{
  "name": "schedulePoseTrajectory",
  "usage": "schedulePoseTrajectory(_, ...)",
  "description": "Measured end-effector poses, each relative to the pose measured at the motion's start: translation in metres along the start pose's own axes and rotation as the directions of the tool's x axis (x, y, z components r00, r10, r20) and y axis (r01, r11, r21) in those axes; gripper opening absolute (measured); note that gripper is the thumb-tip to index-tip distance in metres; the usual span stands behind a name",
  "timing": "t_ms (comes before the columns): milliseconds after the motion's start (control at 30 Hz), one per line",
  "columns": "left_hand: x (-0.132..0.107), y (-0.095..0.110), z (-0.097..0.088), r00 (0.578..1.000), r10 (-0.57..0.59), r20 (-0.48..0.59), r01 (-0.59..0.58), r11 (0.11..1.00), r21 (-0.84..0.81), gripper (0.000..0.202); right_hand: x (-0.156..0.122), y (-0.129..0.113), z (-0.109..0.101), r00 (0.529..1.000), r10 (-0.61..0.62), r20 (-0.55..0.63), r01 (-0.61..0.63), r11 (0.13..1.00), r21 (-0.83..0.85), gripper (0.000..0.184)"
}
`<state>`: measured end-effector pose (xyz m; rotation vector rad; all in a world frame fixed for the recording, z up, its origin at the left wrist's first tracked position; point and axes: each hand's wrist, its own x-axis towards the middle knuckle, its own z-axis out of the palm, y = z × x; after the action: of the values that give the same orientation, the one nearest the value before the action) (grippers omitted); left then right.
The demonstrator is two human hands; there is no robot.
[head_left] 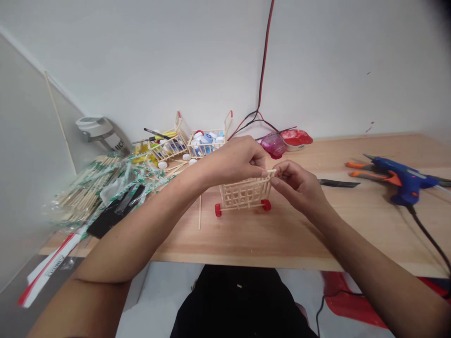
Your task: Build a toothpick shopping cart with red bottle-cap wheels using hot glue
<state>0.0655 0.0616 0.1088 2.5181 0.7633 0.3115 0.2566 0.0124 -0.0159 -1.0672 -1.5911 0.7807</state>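
A miniature shopping cart (243,196) made of thin wooden sticks stands on the table between my hands, with red wheels (266,205) showing at its base. My left hand (246,159) reaches over its top from behind, fingers closed in a pinch at the upper rim. At the right upper corner my right hand (298,183) pinches the end of the rim, thumb against finger. Part of the cart's top and far side is hidden by my left hand.
Left lie bagged wooden sticks (88,188). Behind are two more stick carts, one (206,143) filled with bottle caps. A pink jar (274,144) and red-stained dish (296,138) stand by the wall. Right are a blue glue gun (405,180), orange-handled pliers (373,174) and a dark blade (340,183).
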Motion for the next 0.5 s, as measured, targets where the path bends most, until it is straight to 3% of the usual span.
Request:
schedulePoseTrajectory(133,0.0,0.002,-0.003,0.999,-0.031,-0.018,0.031,0.999,-0.026,0.023,0.0,0.001,-0.001,1.0,-0.017,-0.008,0.017,1.0,0.009,0.014)
schedulePoseTrajectory(267,-0.005,-0.001,-0.009,0.988,-0.081,-0.129,0.068,0.992,-0.105,0.029,0.0,-0.002,0.0,0.999,-0.025,-0.036,0.025,1.0,0.002,0.012)
schedulePoseTrajectory(367,-0.023,-0.008,-0.014,0.959,-0.132,-0.252,0.095,0.984,-0.152,0.023,0.0,-0.005,0.002,0.996,-0.034,-0.077,0.033,0.999,-0.007,0.013)
schedulePoseTrajectory(500,-0.062,-0.018,-0.012,0.887,-0.262,-0.381,0.165,0.949,-0.267,0.013,0.002,-0.006,0.004,0.998,-0.034,-0.052,0.037,0.997,0.073,0.017)
